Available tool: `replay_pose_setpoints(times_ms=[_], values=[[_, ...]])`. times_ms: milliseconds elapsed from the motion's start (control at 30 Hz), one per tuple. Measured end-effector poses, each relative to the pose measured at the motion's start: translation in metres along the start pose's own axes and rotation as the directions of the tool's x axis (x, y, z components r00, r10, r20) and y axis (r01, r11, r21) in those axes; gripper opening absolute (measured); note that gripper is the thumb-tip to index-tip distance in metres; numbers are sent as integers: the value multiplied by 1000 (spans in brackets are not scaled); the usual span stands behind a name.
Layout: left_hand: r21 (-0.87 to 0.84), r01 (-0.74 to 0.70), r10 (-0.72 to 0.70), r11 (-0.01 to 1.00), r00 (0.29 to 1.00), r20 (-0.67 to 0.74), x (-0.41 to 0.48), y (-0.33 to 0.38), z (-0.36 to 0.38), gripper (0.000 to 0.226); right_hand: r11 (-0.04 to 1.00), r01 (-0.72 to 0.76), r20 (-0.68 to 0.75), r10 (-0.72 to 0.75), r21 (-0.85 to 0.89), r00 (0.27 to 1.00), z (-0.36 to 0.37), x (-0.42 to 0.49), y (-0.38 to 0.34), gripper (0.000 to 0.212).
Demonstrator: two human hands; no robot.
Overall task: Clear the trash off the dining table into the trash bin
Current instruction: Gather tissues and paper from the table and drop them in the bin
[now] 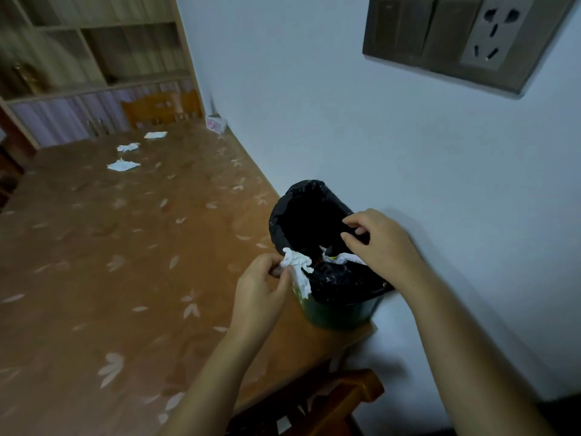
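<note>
Head view. Brown leaf-patterned cloth covers the dining table point(94, 262), which runs along a pale wall point(314, 105) on the right.

- Trash bin point(339, 314): green body, stands at the near right edge of the table, against the wall. Black liner point(330, 287) folded over its rim. Some pale scraps point(345, 258) show inside the near part of the opening.
- Left hand point(261, 287): fingers and thumb pinch a crumpled white tissue point(297, 262). The tissue sits at the bin's near left rim; a tail of it hangs down the outside of the bin.
- Right hand point(380, 243): at the bin's right rim, index finger and thumb curled toward the opening. Cannot tell whether they grasp the liner edge or just hover over it.
- Trash left on the table, far left, well apart from the bin: nearest tissue point(123, 165), middle tissue point(128, 147), flat far tissue point(155, 135).
- Tissue box point(216, 123) at the far right corner of the table, by the wall.
- Wooden chair point(162, 108) at the far end; second chair point(330, 404) at the near end.
- Shelf unit point(94, 58) far left. Switch-and-socket panel point(456, 42) on the wall, upper right.
</note>
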State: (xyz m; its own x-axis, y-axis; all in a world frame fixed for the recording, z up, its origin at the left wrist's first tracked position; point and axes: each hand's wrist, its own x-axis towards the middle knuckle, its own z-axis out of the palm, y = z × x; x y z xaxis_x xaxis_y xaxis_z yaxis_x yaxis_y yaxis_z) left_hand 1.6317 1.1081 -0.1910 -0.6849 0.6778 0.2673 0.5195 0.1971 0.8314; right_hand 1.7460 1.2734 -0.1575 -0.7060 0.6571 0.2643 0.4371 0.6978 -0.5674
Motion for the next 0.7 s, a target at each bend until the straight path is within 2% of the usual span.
replay_pose_setpoints(times_ms=[100, 167, 400, 467, 533, 700], values=[[8, -13, 12, 1000, 1000, 24, 14, 8, 11, 4, 1000, -15, -35, 15, -11, 999, -10, -19, 4, 29], [30, -38, 37, 999, 999, 36, 23, 12, 20, 2, 1000, -17, -72, 17, -3, 997, -14, -33, 7, 30], [172, -85, 77, 981, 996, 51, 56, 4, 45, 7, 1000, 6, -152, -6, -1, 988, -19, -67, 14, 27], [236, -97, 89, 967, 995, 43, 58, 0, 46, 25, 1000, 16, -156, -17, -7, 988, -20, -71, 13, 27], [315, -126, 125, 941, 992, 25, 54, -3, 42, 32, 999, 31, -153, -32, -11, 988, -19, -73, 10, 26], [456, -223, 255, 862, 967, -9, 27, -9, 15, 25, 995, 102, -88, -103, -14, 991, -7, -68, -12, 27]])
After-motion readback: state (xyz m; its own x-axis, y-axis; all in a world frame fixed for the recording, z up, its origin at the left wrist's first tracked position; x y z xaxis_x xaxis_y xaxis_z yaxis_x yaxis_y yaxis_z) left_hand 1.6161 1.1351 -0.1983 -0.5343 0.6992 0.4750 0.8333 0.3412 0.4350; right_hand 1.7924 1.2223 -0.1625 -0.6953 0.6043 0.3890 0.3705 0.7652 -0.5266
